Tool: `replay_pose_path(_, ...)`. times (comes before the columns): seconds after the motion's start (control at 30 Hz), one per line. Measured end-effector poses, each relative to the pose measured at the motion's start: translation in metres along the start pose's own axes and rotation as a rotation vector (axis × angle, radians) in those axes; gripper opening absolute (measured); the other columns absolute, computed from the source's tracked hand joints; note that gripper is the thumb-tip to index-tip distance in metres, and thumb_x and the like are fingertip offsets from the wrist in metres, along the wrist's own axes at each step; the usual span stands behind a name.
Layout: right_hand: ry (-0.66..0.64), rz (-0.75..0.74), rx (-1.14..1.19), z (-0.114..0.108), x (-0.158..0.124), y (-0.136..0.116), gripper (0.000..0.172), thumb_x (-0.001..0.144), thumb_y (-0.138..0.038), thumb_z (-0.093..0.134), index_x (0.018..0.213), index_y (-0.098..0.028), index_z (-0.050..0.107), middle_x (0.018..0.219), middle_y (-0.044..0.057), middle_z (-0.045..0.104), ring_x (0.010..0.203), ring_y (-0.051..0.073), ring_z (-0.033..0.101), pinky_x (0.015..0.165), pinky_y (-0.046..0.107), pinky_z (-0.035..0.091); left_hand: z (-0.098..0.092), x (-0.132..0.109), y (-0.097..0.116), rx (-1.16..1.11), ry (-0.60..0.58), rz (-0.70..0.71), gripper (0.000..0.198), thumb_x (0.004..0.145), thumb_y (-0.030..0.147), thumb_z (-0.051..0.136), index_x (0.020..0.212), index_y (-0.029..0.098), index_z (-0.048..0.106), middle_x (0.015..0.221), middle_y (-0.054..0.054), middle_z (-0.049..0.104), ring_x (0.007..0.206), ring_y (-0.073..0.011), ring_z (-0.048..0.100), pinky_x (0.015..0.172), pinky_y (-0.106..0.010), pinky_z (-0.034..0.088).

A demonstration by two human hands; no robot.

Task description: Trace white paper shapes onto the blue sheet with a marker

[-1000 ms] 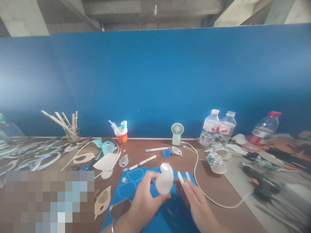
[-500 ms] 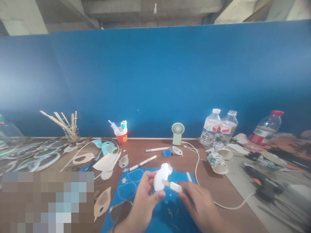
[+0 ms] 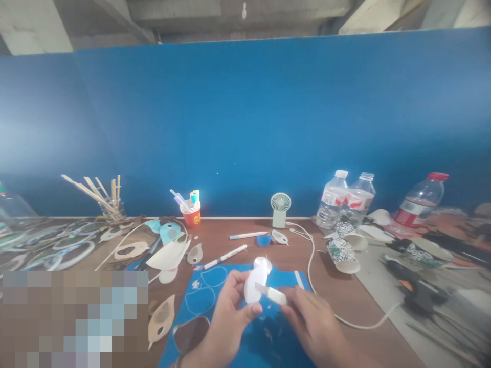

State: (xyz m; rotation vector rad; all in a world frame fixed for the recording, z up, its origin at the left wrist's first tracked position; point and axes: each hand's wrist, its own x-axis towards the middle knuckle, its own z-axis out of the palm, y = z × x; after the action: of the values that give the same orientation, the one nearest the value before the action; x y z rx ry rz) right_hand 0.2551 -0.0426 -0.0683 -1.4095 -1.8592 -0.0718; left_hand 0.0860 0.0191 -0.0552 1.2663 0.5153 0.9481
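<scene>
- Your left hand (image 3: 235,302) is pinching the white piece (image 3: 251,289) between thumb and fingers, holding it up over the blue mat (image 3: 276,327).
- Your right hand (image 3: 311,315) is gripping the white-handled cutter (image 3: 276,295), fingers closing round the handle.
- Change: a second ago you were keeping the cutter clear of the piece; now its blade (image 3: 261,288) is crossing the right edge of the piece (looking like contact, but depth is hard to judge).
- Also, the piece is now turning more side-on than before; over the last half second, little is shifting.
- Meaning, as a judgement: you are probably going from positioning to blade work on that edge, with your left thumb staying near the blade.
- Writing: the red cup (image 3: 192,217) is carrying yellowish marks, too small for reading.
- The white-capped bottle (image 3: 331,202) and uncapped bottle (image 3: 359,201) are showing pale labels with red shapes; no brand is coming through.
- The red-capped bottle (image 3: 420,203) is wearing a blurred label.
- The white marker (image 3: 225,257) is showing dark print along its barrel, also unreadable.
</scene>
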Motion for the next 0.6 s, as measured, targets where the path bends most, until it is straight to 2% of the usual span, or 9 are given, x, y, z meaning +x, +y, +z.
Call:
replay_pose_path(0.17, -0.007, 0.044, 0.039, 0.0, -0.001, 0.004, 0.022, 0.087, -0.03, 0.038, 0.091, -0.02, 0.057, 0.072, 0.003, 0.064, 0.063, 0.016, 0.06, 0.057, 0.024, 0.044, -0.001, 0.0, 0.001, 0.003, -0.002, 0.03, 0.036, 0.069, 0.036, 0.066, 0.095, 0.019, 0.047, 0.085, -0.003, 0.061, 0.081, -0.0151, 0.052, 0.071, -0.024, 0.039)
replay_pose_path(0.27, -0.038, 0.172, 0.139, 0.001, 0.0, 0.005, 0.025, 0.087, -0.034, 0.036, 0.091, -0.021, 0.058, 0.074, 0.004, 0.063, 0.066, 0.018, 0.059, 0.059, 0.026, 0.044, -0.002, 0.0, 0.001, 0.041, 0.047, 0.026, 0.036, 0.07, 0.033, 0.065, 0.097, 0.02, 0.045, 0.087, -0.002, 0.061, 0.082, -0.0152, 0.053, 0.071, -0.023, 0.04)
replay_pose_path(0.33, -0.033, 0.342, 0.279, 0.002, 0.002, 0.004, 0.03, 0.088, -0.038, 0.032, 0.09, -0.02, 0.057, 0.068, 0.003, 0.06, 0.062, 0.016, 0.058, 0.057, 0.025, 0.043, -0.004, 0.001, -0.002, 0.111, 0.114, 0.037, 0.039, 0.07, 0.029, 0.065, 0.1, 0.02, 0.043, 0.091, -0.003, 0.06, 0.085, -0.0162, 0.054, 0.072, -0.025, 0.041)
replay_pose_path(0.47, 0.039, 0.711, 0.756, 0.006, 0.008, -0.005, 0.042, 0.088, -0.048, 0.025, 0.086, -0.016, 0.053, 0.055, 0.0, 0.053, 0.042, 0.011, 0.049, 0.04, 0.021, 0.037, -0.007, -0.001, -0.011, 0.363, 0.283, 0.107, 0.043, 0.066, 0.026, 0.068, 0.099, 0.02, 0.042, 0.093, -0.003, 0.058, 0.086, -0.0179, 0.054, 0.074, -0.027, 0.042)
replay_pose_path(0.53, 0.064, 0.798, 0.959, 0.01, 0.01, -0.009, 0.044, 0.085, -0.053, 0.028, 0.084, -0.016, 0.051, 0.054, -0.001, 0.053, 0.036, 0.009, 0.046, 0.033, 0.019, 0.032, -0.007, -0.004, -0.015, 0.496, 0.326, 0.139, 0.042, 0.064, 0.027, 0.069, 0.097, 0.019, 0.043, 0.089, -0.003, 0.057, 0.084, -0.0185, 0.054, 0.073, -0.028, 0.043)
replay_pose_path(0.6, 0.068, 0.82, 1.069, 0.013, 0.01, -0.011, 0.043, 0.082, -0.056, 0.034, 0.084, -0.016, 0.05, 0.051, -0.003, 0.05, 0.031, 0.007, 0.04, 0.029, 0.017, 0.027, -0.006, -0.006, -0.017, 0.607, 0.334, 0.166, 0.042, 0.062, 0.028, 0.069, 0.095, 0.02, 0.045, 0.087, -0.003, 0.056, 0.083, -0.0191, 0.054, 0.073, -0.029, 0.043)
